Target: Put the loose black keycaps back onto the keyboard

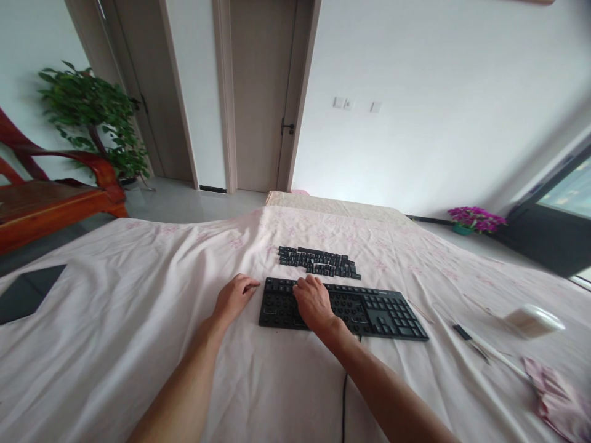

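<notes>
I see the flat black plastic keyboard (344, 306) on the pink cloth-covered surface (138, 320). My right hand (314, 301) presses on its keys, grip released; my left hand (235, 295) rests beside it, loosely curled, holding nothing. I judge keycap work is in hand: next needs one cap from the row of loose black keycaps (318, 262).

Colours on the bed
Black keyboard (344, 306), black loose keycaps (319, 261), pale pink sheet (138, 307) with faint pink floral print, purple flowers (475, 216), red-brown chair (50, 197).

We see a bed (138, 320) under a pale pink sheet — on it a black keyboard (369, 307), rows of loose keycaps (318, 261) just behind, a dark tablet (25, 292) far left — a white box (533, 320), a brush (489, 351) and a cloth (561, 400) right.
</notes>
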